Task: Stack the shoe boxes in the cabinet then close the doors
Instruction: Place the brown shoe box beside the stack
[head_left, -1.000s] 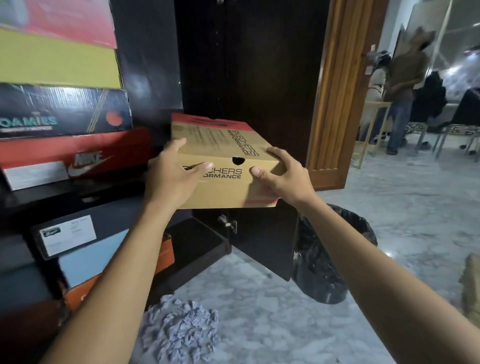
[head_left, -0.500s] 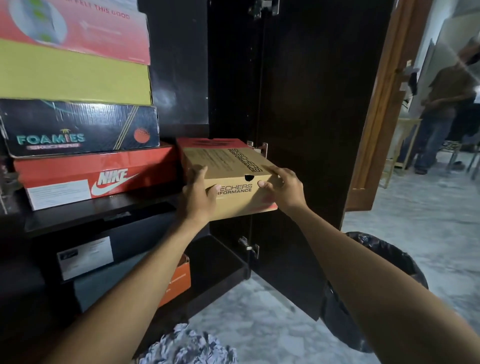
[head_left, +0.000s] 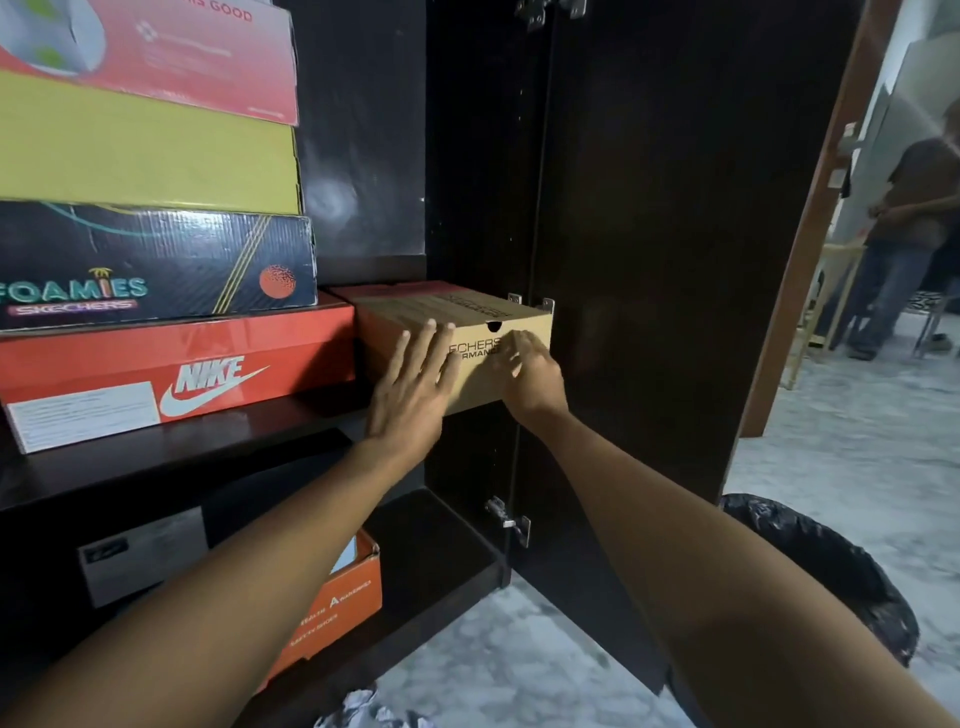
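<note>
A tan Skechers shoe box (head_left: 467, 317) rests on the dark cabinet's middle shelf (head_left: 171, 457), just right of a red Nike box (head_left: 176, 364). My left hand (head_left: 413, 384) lies flat against the box's front face, fingers spread. My right hand (head_left: 530, 371) presses the same face near its right corner with bent fingers. Above the Nike box sit a dark Foamies box (head_left: 156, 260), a yellow box (head_left: 145, 150) and a red box (head_left: 171, 52). The cabinet's right door (head_left: 675, 234) stands open.
An orange box (head_left: 337, 603) and a dark box with a white label (head_left: 145, 551) sit on the lower shelf. A bin with a black liner (head_left: 831, 571) stands right of the door. Crumpled paper (head_left: 358, 712) lies on the marble floor. A person (head_left: 904, 244) stands beyond a wooden door.
The tan box went from held in the air in both hands onto the middle shelf. My hands left its sides and now lie against its front face.
</note>
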